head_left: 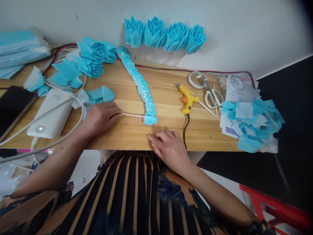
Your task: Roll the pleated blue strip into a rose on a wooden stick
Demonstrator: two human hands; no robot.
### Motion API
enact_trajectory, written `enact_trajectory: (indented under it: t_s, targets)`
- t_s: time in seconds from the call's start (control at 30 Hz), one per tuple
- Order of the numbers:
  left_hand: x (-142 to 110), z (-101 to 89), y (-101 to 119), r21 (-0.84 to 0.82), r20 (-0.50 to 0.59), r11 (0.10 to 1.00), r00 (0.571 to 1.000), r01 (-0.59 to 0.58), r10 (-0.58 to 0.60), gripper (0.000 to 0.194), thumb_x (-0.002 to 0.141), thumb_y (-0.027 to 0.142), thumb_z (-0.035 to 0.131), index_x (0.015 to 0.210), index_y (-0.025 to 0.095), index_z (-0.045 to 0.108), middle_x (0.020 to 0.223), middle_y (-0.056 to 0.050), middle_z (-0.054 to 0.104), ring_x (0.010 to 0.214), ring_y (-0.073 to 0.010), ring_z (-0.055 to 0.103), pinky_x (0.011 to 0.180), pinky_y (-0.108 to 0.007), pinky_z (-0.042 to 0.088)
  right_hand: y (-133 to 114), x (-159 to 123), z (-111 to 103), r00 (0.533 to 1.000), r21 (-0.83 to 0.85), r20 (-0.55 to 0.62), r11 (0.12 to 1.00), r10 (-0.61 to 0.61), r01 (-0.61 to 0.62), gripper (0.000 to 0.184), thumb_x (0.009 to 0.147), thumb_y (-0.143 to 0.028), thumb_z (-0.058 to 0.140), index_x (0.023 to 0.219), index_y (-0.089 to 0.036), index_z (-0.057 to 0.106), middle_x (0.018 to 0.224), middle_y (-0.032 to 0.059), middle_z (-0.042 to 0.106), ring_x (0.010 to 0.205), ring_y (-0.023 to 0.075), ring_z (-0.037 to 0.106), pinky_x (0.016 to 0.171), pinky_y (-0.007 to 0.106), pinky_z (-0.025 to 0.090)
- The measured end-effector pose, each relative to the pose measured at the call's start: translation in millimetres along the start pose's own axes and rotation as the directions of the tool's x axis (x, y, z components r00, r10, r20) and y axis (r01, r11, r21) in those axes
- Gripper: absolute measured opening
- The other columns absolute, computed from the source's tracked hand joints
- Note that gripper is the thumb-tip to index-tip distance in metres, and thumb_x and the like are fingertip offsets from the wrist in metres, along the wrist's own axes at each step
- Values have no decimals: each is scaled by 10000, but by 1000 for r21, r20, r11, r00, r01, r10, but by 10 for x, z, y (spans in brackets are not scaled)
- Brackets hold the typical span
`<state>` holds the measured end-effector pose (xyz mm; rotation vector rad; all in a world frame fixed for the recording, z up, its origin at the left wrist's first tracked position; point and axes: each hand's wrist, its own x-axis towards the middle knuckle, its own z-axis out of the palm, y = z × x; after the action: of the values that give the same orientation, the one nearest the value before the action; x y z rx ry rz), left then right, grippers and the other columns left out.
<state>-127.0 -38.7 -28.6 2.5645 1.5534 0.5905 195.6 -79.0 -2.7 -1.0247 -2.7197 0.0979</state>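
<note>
My left hand (101, 116) rests on the wooden table (166, 88), its fingers pinched on a thin white stick (133, 115). The stick's far end enters the near end of a long chain of folded blue paper pieces (143, 88) that curves back toward the wall. My right hand (168, 147) lies at the table's front edge with fingers stretched flat, holding nothing, just below the chain's near end.
A yellow glue gun (187, 99), white scissors (212, 96) and a tape roll (196, 79) lie right of the chain. Blue paper scraps (251, 125) pile at the right edge. Blue paper flowers (163, 34) lean on the wall. A white power bank (51, 114), cables and a phone (13, 104) sit left.
</note>
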Motion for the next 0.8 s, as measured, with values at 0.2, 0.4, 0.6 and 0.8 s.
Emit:
enact_trajectory:
  t_s: [0.2, 0.4, 0.6, 0.8]
  targets:
    - [-11, 10, 6, -13, -12, 1000, 1000, -6, 5, 429, 1100, 419, 412, 948, 203, 751, 937, -71, 770, 873, -217, 709, 752, -310, 486, -7, 66, 112, 1000, -126, -21, 992, 19, -21, 269, 1053, -241, 568, 1260, -231, 738, 866, 49, 721, 780, 217, 588, 763, 390, 339]
    - [-9, 9, 1, -21, 0, 1000, 1000, 19, -19, 421, 1090, 425, 416, 927, 211, 740, 937, -65, 768, 871, -217, 708, 739, -306, 481, -50, 251, 198, 997, -122, -19, 990, 75, -77, 305, 1067, -228, 529, 1298, -189, 724, 894, 81, 725, 844, 241, 611, 759, 404, 316]
    - [-14, 6, 2, -27, -17, 999, 1000, 26, -26, 423, 1091, 420, 429, 915, 195, 740, 919, -73, 762, 852, -212, 702, 736, -303, 481, -27, 102, 6, 1000, -106, 26, 994, 6, -3, 243, 1051, -226, 557, 1197, -175, 744, 853, 46, 712, 806, 227, 589, 754, 396, 316]
    - [-17, 12, 9, -32, -22, 999, 1000, 10, -11, 436, 1097, 428, 422, 925, 196, 748, 923, -67, 763, 857, -209, 703, 752, -300, 480, 31, -67, -33, 1000, -81, 14, 997, 11, -10, 227, 1042, -247, 604, 1221, -209, 739, 876, 30, 705, 812, 216, 578, 779, 380, 318]
